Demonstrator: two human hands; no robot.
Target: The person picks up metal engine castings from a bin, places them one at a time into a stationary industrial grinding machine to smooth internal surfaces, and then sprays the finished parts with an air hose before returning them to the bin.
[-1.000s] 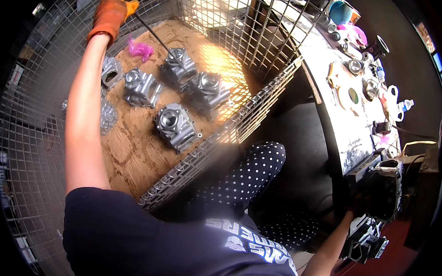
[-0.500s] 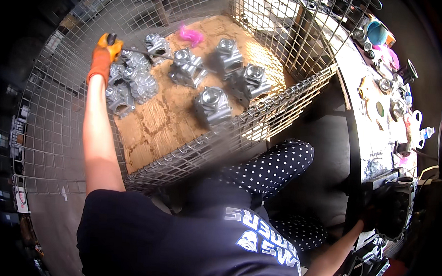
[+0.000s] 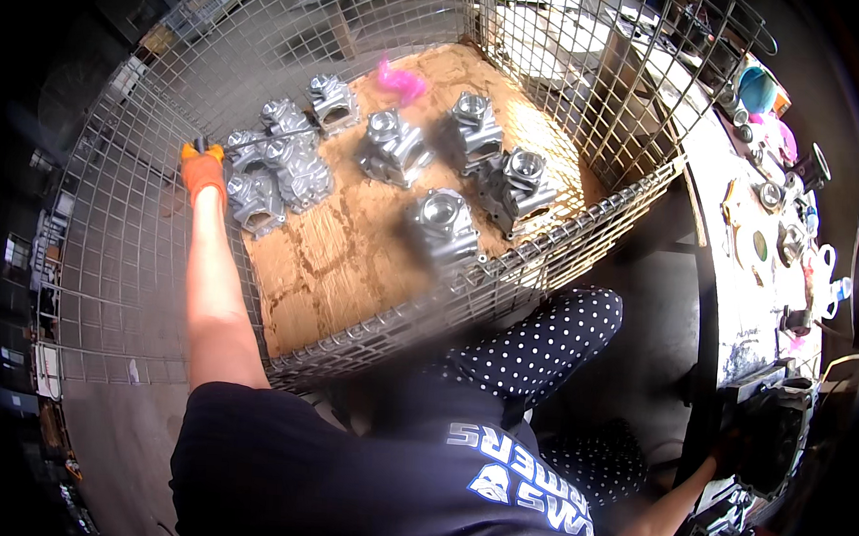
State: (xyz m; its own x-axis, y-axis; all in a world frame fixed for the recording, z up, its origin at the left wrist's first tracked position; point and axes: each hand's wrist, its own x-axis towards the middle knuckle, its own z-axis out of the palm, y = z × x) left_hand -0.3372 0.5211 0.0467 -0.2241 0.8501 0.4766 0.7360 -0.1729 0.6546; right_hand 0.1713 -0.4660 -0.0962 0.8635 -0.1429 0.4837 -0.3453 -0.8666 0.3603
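While gloved left hand [image 3: 202, 170] grips a thin rod [image 3: 263, 138], castings [image 3: 279, 164] lie beside its fingers.

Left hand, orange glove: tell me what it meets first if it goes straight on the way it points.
Probably the wire wall of the mesh crate: the left hand points up-picture alongside the grey castings. Depth is unclear.

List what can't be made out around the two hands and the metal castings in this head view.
- Left hand: orange glove hides the fingers; the thin tool it grips is too small to identify.
- Right hand: dark and near the picture's rim beside the black machine; grip unclear.
- Nearest casting: blurred.
- Castings by the glove: overlapping, count unclear.
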